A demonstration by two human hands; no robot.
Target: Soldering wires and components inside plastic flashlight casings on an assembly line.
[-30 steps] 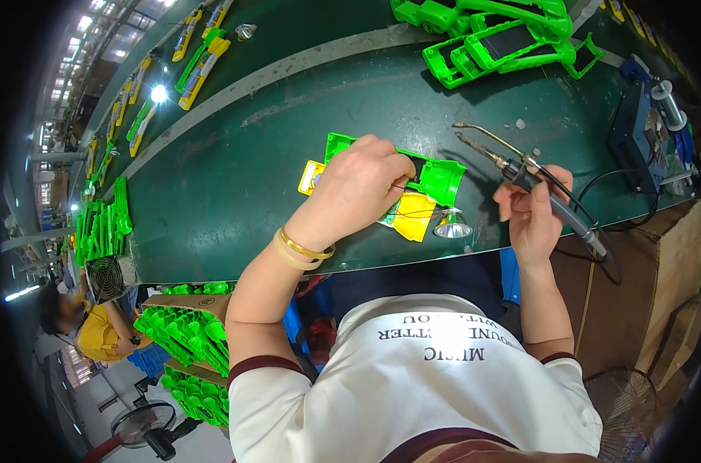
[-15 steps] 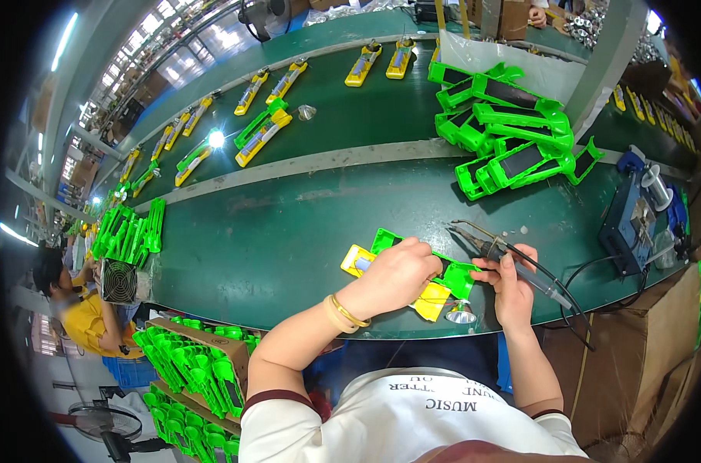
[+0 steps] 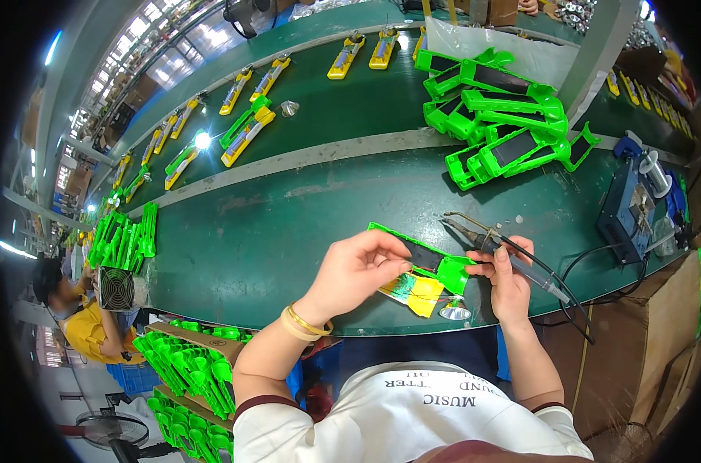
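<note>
A green plastic lamp casing (image 3: pixel 452 272) with a dark panel lies tilted at the table's near edge. In front of it rests a yellow casing half (image 3: pixel 425 297) with a circuit board, thin wires and a round silver reflector (image 3: pixel 455 312). My left hand (image 3: pixel 354 270) is over the left part of both, thumb and forefinger pinched together; whatever they hold is too small to make out. My right hand (image 3: pixel 509 285) grips a soldering iron (image 3: pixel 513 262) together with a bent metal tube, tips pointing up and left. Its fingertips reach the right end of the green casing.
Green casings are heaped (image 3: pixel 505 123) at the back right, with more stacked (image 3: pixel 126 239) at left. Yellow lamp halves (image 3: pixel 248 137) line the belt beyond a metal rail. A blue soldering station (image 3: pixel 627 212) stands right. A person in yellow (image 3: pixel 92 332) sits far left, near boxed green parts (image 3: pixel 188 363).
My left hand has shifted left, uncovering more of the green casing's dark panel and the circuit board. My right hand keeps the soldering iron in nearly the same place.
</note>
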